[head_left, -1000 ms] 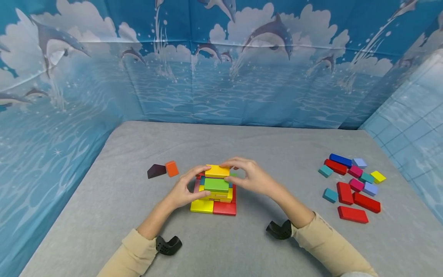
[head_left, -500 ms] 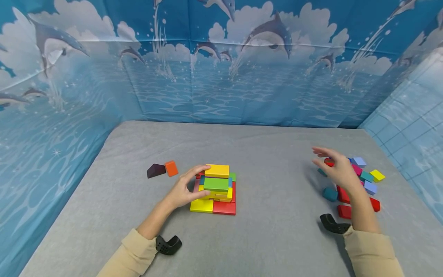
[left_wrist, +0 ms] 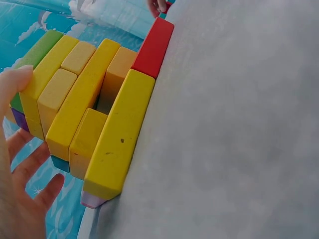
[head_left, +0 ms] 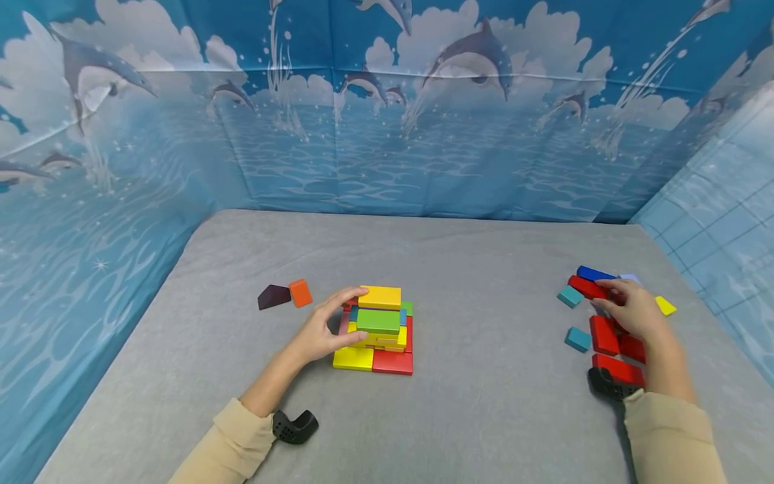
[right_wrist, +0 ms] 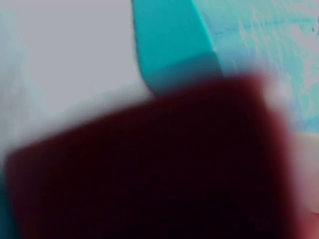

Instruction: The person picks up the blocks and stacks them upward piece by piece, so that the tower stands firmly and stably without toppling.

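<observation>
A stack of coloured blocks (head_left: 381, 339) stands mid-table, with a yellow block (head_left: 379, 296) on top and a green block (head_left: 377, 321) below it. My left hand (head_left: 329, 326) curls round the stack's left side, index tip on the top yellow block and thumb against the front. The left wrist view shows the stack (left_wrist: 89, 114) from the side beside my left hand (left_wrist: 15, 164). My right hand (head_left: 629, 310) lies curled over the loose blocks at the right, hiding what its fingers touch. The right wrist view is filled by a blurred dark red block (right_wrist: 159, 164) beside a teal block (right_wrist: 174, 40).
Around the right hand lie a long red block (head_left: 583, 287), a blue block (head_left: 592, 273), two teal blocks (head_left: 570, 296), a yellow block (head_left: 665, 306) and more red blocks (head_left: 618, 370). A dark purple piece (head_left: 273, 296) and an orange block (head_left: 299, 293) sit left of the stack. Blue printed walls enclose the grey table (head_left: 484, 269).
My right hand has left the stack, swung right and come down onto the loose blocks. The left hand and the stack have stayed in place.
</observation>
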### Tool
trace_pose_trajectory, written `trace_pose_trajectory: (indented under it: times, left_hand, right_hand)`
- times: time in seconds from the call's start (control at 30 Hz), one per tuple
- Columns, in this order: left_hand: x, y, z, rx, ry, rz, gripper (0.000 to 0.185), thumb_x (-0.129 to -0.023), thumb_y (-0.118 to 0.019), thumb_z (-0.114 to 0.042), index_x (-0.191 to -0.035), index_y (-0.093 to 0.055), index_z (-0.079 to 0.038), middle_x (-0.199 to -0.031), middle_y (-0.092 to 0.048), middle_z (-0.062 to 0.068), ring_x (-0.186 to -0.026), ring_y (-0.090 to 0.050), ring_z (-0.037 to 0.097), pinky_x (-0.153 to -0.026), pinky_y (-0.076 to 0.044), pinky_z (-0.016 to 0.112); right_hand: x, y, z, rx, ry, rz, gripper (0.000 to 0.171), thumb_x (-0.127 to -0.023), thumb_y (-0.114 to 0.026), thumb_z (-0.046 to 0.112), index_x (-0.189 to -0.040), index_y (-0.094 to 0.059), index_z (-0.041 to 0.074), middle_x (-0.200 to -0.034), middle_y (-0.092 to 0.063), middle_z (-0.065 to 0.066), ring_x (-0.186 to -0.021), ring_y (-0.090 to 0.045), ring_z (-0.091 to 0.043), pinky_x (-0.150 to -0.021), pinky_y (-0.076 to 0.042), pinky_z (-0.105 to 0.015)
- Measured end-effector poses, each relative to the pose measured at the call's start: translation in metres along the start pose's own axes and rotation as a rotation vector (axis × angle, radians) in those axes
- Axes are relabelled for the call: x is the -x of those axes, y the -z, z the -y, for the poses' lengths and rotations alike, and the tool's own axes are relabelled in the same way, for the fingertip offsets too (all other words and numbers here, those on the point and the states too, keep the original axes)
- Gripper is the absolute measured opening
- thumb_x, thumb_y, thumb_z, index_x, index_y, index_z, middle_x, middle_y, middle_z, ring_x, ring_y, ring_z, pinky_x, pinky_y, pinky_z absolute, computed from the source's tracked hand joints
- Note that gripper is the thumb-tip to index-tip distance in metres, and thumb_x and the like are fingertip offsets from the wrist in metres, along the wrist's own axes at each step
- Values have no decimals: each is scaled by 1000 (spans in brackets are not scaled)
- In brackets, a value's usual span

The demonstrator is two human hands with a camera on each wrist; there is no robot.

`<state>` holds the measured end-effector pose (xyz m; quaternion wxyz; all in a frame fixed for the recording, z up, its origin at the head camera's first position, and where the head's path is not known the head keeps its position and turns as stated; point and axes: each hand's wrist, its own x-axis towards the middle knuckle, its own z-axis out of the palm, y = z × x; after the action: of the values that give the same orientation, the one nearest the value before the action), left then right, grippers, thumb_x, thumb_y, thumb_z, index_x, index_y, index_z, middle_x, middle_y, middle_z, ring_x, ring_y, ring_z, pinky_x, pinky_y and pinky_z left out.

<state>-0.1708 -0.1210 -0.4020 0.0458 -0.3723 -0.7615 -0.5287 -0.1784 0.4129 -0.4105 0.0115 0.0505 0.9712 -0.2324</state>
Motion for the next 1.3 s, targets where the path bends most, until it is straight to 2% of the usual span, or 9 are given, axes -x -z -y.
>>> trace_pose_trajectory:
  times: [0.33, 0.53, 0.6, 0.7, 0.83, 0.93, 1.03, 1.17, 1.3]
  left_hand:
    - [-2, 0, -1, 7, 0, 10, 60, -72, -69, 7, -126, -44, 4, -129, -46, 21, -114, -46, 28, -93, -36, 57]
    - [-1, 0, -1, 0, 8, 7, 60, -73, -70, 6, -127, -44, 2, -130, -46, 19, -114, -46, 26, -93, -36, 56]
    - [-1, 1, -1, 1, 6, 4, 60, -72, -70, 6, -127, -44, 2, -130, -47, 19, -114, -46, 25, -93, -36, 56]
    - [0, 1, -1, -1, 0, 1, 61, -72, -70, 6, -127, -44, 2, -129, -47, 19, -113, -46, 25, -92, -36, 56]
    - [0, 1, -1, -2, -2, 3, 61, -72, -69, 6, -127, -44, 2, -129, -47, 19, -113, -46, 25, -92, -36, 57]
    - [0, 1, -1, 0, 0, 1, 60, -72, -70, 6, -126, -45, 2, -129, -47, 19, -113, -46, 25, -92, -36, 56]
    - [-1, 1, -1, 7, -2, -2, 60, -71, -70, 6, -126, -45, 3, -129, -47, 20, -113, -46, 23, -92, -37, 56]
    - [-1, 1, -1, 25, -4, -2, 60, -71, -70, 7, -126, -45, 4, -128, -47, 21, -112, -46, 23, -90, -38, 57]
    - [-2, 2, -2, 20, -14, 2, 60, -71, -70, 8, -125, -45, 5, -127, -47, 22, -112, -46, 25, -90, -38, 57]
  right_hand:
    - [-5, -5, 0, 48, 33, -53, 49, -91, -56, 23, -120, -42, -13, -108, -36, -34, -94, -34, -45, -73, -40, -58]
    - [-2, 1, 47, -45, 79, -173, 51, -93, -52, 30, -125, -42, -9, -118, -35, -33, -100, -36, -48, -78, -38, -60]
    - [1, 1, 74, -90, 155, -190, 48, -92, -54, 28, -125, -45, -7, -118, -39, -30, -100, -41, -46, -77, -40, -57]
    - [7, -2, 116, -149, 295, -186, 42, -89, -60, 23, -122, -52, -2, -114, -47, -22, -96, -47, -38, -77, -46, -35]
    - [20, -17, 168, -214, 549, -192, 36, -80, -70, 8, -115, -60, 3, -106, -55, -11, -88, -52, -22, -69, -41, -12]
    - [31, -33, 202, -269, 747, -175, 39, -74, -73, 0, -111, -63, 5, -102, -58, -7, -83, -52, -15, -69, -44, -16]
    - [42, -49, 232, -306, 869, -110, 40, -72, -75, 1, -110, -64, 6, -102, -58, -4, -85, -53, -13, -70, -48, -21]
    - [55, -66, 261, -296, 937, -20, 40, -72, -75, 4, -110, -63, 4, -104, -56, -6, -91, -54, -15, -72, -51, -25]
    - [59, -78, 276, -261, 968, -10, 39, -72, -76, 6, -109, -64, 2, -103, -56, -8, -90, -55, -16, -72, -52, -24]
